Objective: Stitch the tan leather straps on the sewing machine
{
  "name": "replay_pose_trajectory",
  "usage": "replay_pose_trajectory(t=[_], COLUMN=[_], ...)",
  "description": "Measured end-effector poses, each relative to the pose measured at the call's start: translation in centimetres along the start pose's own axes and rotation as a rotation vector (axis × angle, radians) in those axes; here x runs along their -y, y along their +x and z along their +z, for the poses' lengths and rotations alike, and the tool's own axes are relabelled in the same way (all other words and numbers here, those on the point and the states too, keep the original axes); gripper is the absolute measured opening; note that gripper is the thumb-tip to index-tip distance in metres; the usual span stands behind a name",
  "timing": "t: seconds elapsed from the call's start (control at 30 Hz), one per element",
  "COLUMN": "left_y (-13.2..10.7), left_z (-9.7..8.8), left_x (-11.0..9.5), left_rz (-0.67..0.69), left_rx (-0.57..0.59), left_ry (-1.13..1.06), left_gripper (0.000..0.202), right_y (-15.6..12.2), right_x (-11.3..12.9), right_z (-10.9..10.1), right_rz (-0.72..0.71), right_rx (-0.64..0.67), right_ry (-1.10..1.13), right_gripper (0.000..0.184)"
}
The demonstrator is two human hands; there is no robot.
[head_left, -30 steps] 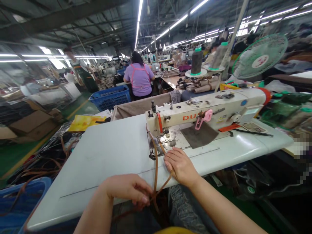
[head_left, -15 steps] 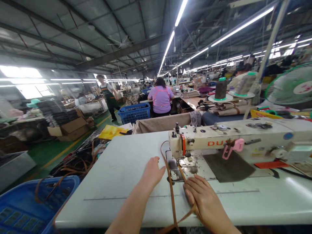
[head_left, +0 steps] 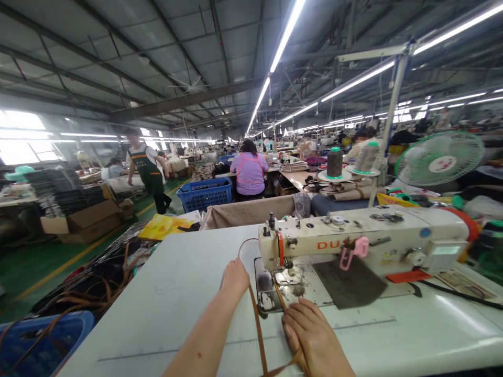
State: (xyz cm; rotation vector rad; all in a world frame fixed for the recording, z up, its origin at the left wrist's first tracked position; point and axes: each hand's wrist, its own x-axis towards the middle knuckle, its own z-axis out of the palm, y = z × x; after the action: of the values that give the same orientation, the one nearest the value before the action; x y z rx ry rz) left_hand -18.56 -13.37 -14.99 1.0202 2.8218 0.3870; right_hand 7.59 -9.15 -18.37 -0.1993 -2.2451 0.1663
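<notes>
Compared with the earlier frame, the fingers of the left hand [head_left: 234, 277] are drawn together rather than spread flat, and are held just beside a narrow tan leather strap [head_left: 257, 324]; no grip can be confirmed. The fingers of the right hand [head_left: 314, 335] are bent, with the strap passing beneath them; whether it is held cannot be told. The strap is looped up near the needle plate [head_left: 283, 277] of a cream industrial sewing machine [head_left: 365, 243] on a white table [head_left: 165, 314]. A blue plastic crate [head_left: 204, 193] and a seated person in a lilac top [head_left: 249, 173] are seen far off under strip lights [head_left: 286, 36].
</notes>
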Motion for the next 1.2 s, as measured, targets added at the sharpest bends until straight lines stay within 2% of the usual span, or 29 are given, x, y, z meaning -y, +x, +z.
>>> replay_pose_trajectory(t=[0.13,0.37,0.47,0.6,0.7,0.77,0.83,0.87,0.9,0.97,1.03,1.07,1.13,1.2], left_y=[-0.1,-0.9,-3.0,-8.5,-13.4,-16.0,-17.4,-17.8,-18.0,-17.9,-17.4,-17.0,-15.8,-14.3], left_z=[-0.2,-2.2,-2.9,-3.4,-4.5,-5.6,-6.8,-7.4,-7.7,-7.9,-7.1,-6.4,-4.6,-2.9], left_x=[0.1,1.5,2.4,3.0,3.2,3.1,2.7,2.5,2.2,1.8,1.9,2.2,3.0,3.5], left_rz=[-0.009,-0.035,0.037,0.170,0.342,0.549,0.631,0.626,0.604,0.580,0.592,0.578,0.673,0.817], left_rx=[-0.010,-0.010,0.031,0.147,0.335,0.643,0.998,1.087,1.104,0.943,0.760,0.706,0.657,0.543], left_ry=[0.021,0.008,-0.028,-0.087,-0.150,-0.178,-0.128,-0.096,-0.073,-0.085,-0.140,-0.143,-0.194,-0.299], left_gripper=[0.047,0.036,0.038,0.038,0.035,0.026,0.019,0.020,0.022,0.024,0.028,0.029,0.030,0.032], right_y=[0.0,0.0,0.2,0.2,0.1,0.1,0.2,0.2,0.1,-0.1,-0.4,-0.6,-0.9,-1.1], right_x=[0.0,0.1,0.3,0.4,0.4,0.3,0.2,0.2,0.2,0.3,0.5,0.5,0.2,-0.4], right_z=[0.0,-0.2,-0.4,-0.4,-0.4,-0.3,-0.3,-0.3,-0.3,-0.4,-0.4,-0.3,0.0,0.4], right_rz=[-0.009,0.003,0.019,0.038,0.041,0.036,0.031,0.031,0.032,0.033,0.031,0.022,0.004,-0.013], right_rx=[0.017,0.032,0.064,0.081,0.098,0.097,0.092,0.091,0.092,0.103,0.126,0.149,0.195,0.235], right_ry=[0.015,0.025,0.041,0.063,0.067,0.073,0.079,0.078,0.074,0.055,0.022,0.001,-0.051,-0.095], right_gripper=[0.030,0.029,0.027,0.026,0.026,0.026,0.025,0.025,0.025,0.026,0.027,0.028,0.029,0.030])
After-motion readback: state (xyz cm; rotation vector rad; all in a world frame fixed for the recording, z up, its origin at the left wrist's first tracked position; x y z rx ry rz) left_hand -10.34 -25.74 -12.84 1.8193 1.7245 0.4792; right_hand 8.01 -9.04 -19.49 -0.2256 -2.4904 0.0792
